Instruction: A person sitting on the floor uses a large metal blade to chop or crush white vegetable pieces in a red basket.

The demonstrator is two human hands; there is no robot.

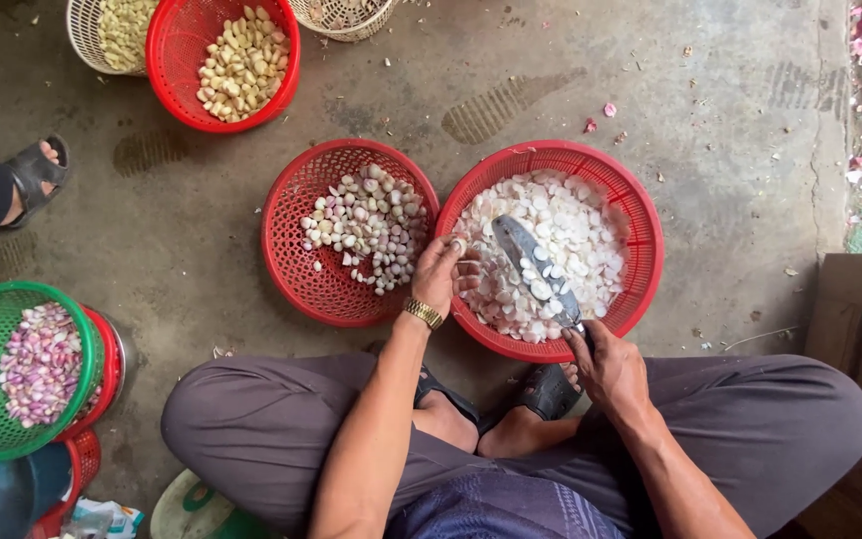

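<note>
My right hand (pixel 606 367) grips the handle of a broad knife (pixel 536 269) whose blade lies over a heap of white sliced shallot pieces in a red basket (pixel 641 235). My left hand (pixel 441 274), with a gold watch on the wrist, rests on the rim between this basket and a second red basket (pixel 291 250). Its fingers pinch a small piece at the edge of the slices. The second basket holds peeled whole shallots (pixel 371 225).
A red basket of peeled garlic cloves (pixel 241 60) stands at the far left, white baskets beside it. A green basket of purple shallots (pixel 37 364) sits at the left. Another person's sandalled foot (pixel 37 175) is at the left edge. My knees and feet lie below the baskets.
</note>
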